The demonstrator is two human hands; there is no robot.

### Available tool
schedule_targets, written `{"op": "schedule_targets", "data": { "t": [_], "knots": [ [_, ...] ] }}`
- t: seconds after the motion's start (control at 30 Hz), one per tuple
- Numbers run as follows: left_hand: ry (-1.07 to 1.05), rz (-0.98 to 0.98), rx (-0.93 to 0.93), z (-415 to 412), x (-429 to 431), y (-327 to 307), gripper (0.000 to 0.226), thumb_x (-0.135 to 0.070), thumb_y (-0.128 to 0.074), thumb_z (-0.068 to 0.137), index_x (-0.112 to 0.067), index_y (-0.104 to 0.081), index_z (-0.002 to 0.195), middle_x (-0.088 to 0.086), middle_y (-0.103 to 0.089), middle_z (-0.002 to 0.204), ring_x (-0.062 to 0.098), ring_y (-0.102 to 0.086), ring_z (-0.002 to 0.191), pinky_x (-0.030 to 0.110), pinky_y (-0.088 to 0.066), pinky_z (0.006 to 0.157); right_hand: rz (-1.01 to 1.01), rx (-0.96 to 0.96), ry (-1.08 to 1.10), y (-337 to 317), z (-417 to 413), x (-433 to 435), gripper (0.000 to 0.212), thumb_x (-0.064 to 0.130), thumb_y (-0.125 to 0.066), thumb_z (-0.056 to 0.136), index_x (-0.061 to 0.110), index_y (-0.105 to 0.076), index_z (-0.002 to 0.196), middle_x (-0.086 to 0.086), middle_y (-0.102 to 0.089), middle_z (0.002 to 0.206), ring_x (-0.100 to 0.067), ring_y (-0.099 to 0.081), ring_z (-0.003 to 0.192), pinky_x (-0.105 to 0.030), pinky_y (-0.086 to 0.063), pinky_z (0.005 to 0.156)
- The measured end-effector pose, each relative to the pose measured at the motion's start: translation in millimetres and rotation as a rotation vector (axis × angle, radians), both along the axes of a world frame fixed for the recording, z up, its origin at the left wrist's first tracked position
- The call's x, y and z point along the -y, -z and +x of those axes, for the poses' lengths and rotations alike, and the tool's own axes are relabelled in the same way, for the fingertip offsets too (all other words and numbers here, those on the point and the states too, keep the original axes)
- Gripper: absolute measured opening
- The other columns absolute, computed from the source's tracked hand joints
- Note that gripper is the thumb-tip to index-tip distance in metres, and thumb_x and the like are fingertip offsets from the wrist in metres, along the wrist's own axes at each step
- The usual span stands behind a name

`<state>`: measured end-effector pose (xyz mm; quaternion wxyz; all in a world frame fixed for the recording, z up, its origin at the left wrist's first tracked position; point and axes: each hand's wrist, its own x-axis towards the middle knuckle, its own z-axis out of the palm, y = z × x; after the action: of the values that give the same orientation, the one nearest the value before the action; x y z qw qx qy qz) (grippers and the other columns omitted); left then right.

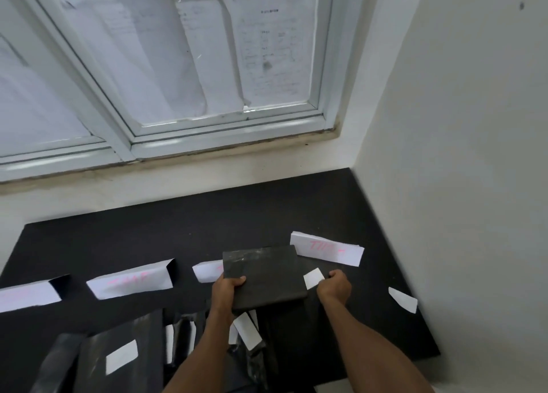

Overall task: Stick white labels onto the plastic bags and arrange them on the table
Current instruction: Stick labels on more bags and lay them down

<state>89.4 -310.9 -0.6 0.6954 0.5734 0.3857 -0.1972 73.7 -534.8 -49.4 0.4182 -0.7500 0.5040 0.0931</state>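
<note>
My left hand [227, 288] grips the left edge of a dark plastic bag [264, 277], held flat just above the black table [207, 220]. My right hand [335, 285] pinches a small white label [313, 278] at the bag's right edge. Another dark bag [118, 360] with a white label [121, 356] stuck on it lies at the lower left. Several more dark bags and loose white labels [246, 330] lie heaped under my left forearm.
Along the table lie white paper slips with pink writing [326, 248], [130, 280], [28, 296] and one partly under the held bag [207, 271]. A blank white scrap [404, 300] lies at the right. A white wall bounds the right side, a window sill the back.
</note>
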Motion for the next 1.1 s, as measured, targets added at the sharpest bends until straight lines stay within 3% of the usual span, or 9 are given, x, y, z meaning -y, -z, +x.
{"op": "schedule_targets", "data": {
  "t": [0.1,0.2,0.37,0.63,0.8,0.9,1.0,1.1],
  "knots": [
    [0.013,0.015,0.027,-0.8,-2.6,-2.8,0.038,0.003,-0.061,0.081,-0.006,-0.062,0.118,0.018,-0.068,0.103,0.035,-0.065,0.088,0.036,-0.053,0.066,0.005,-0.005,0.012,-1.7,0.2,5.1,0.03,0.009,-0.061,0.086,0.008,-0.062,0.116,-0.017,-0.062,0.122,-0.033,-0.056,0.116,-0.035,-0.046,0.093],
    [0.018,0.022,0.033,-2.1,-7.4,-4.6,0.041,0.002,-0.061,0.08,-0.008,-0.062,0.119,0.019,-0.068,0.106,0.039,-0.064,0.094,0.043,-0.055,0.079,0.004,-0.028,0.002,-4.6,3.1,4.1,0.029,0.02,-0.067,0.086,0.006,-0.066,0.112,-0.017,-0.064,0.118,-0.034,-0.058,0.113,-0.035,-0.049,0.088],
    [-0.003,0.018,0.029,-9.1,-13.6,-5.5,0.037,0.002,-0.061,0.08,-0.011,-0.065,0.113,0.021,-0.07,0.103,0.042,-0.065,0.094,0.048,-0.055,0.078,-0.012,-0.058,0.027,-10.6,9.5,-4.8,0.024,0.006,-0.064,0.084,0.006,-0.07,0.107,-0.019,-0.066,0.114,-0.037,-0.061,0.108,-0.038,-0.051,0.084],
    [0.004,0.077,0.068,-13.9,-29.8,-4.3,0.031,0.006,-0.061,0.08,-0.005,-0.063,0.11,0.021,-0.068,0.103,0.037,-0.065,0.087,0.044,-0.053,0.08,0.006,0.071,0.107,-24.3,-1.0,-12.9,0.032,0.011,-0.063,0.084,0.004,-0.065,0.115,-0.019,-0.064,0.118,-0.037,-0.057,0.113,-0.037,-0.047,0.09],
    [-0.012,0.101,0.089,-16.5,-41.3,-8.1,0.024,0.001,-0.061,0.081,-0.009,-0.065,0.102,0.018,-0.068,0.102,0.035,-0.063,0.087,0.043,-0.052,0.081,0.018,0.187,0.155,-48.0,-0.3,-20.7,0.022,0.012,-0.055,0.084,0.008,-0.074,0.094,-0.015,-0.07,0.102,-0.038,-0.063,0.098,-0.031,-0.047,0.078],
    [-0.009,0.091,0.124,-19.1,-44.0,-13.6,0.018,-0.003,-0.063,0.081,-0.009,-0.066,0.097,0.017,-0.068,0.1,0.03,-0.063,0.084,0.037,-0.052,0.074,0.147,0.355,0.218,-65.6,3.1,-34.3,0.01,0.021,-0.064,0.079,0.016,-0.072,0.074,-0.004,-0.07,0.074,-0.029,-0.068,0.073,-0.037,-0.056,0.072],
    [0.02,0.056,0.173,-24.6,-48.4,-20.8,0.028,-0.021,-0.076,0.079,-0.008,-0.067,0.103,0.013,-0.07,0.097,0.03,-0.067,0.089,0.039,-0.056,0.078,0.264,0.529,0.137,-92.8,5.5,-66.2,0.009,0.014,-0.068,0.082,0.007,-0.073,0.078,-0.001,-0.064,0.063,-0.017,-0.057,0.056,-0.03,-0.051,0.056],
    [0.052,0.027,0.218,-30.8,-57.1,-32.5,0.035,-0.034,-0.082,0.073,-0.011,-0.069,0.096,0.009,-0.073,0.091,0.027,-0.07,0.086,0.034,-0.058,0.073,0.29,0.544,-0.098,-118.5,-0.9,-108.4,0.006,0.015,-0.07,0.082,0.013,-0.073,0.078,0.004,-0.066,0.072,-0.013,-0.06,0.073,-0.02,-0.046,0.061]
  ]
}}
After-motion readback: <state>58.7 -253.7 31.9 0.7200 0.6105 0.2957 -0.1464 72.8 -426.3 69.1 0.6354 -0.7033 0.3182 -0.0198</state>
